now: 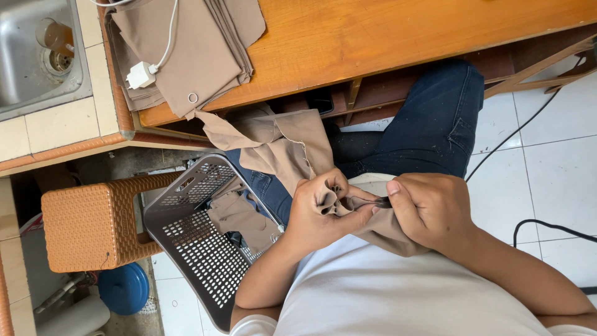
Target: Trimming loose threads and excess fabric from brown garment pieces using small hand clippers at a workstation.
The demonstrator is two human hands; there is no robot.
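- Gripping a bunched fold of tan fabric (292, 152), the left hand (323, 211) sits just left of frame centre, its fingers curled shut around the cloth so that a puckered edge shows between thumb and forefinger.
- The right hand (432, 211) lies just right of it, closed in a pinch on a small dark tool (380, 201), too hidden to name, whose tip points left toward the bunched edge; the two hands nearly touch.
- The cloth's long axis runs from the hands up and to the left, rising over the lap in blue jeans (435, 121) toward the underside of the wooden table (398, 31).
- So the worked spot is between the hands: held by the left, immediately left of the right hand's pinch.
- A loose tail of the same cloth drapes under the right hand, on the white shirt (398, 292).
- To the lower left, a brown perforated plastic basket (199, 249) holds more tan pieces, nearer the left arm.
- A stack of folded tan fabric (186, 43) with a white charger and cable (142, 74) rests on the table at upper left, well apart from both hands.
- A steel sink (31, 56) occupies the upper left corner; a woven orange stool (87, 230) stands beside the basket.
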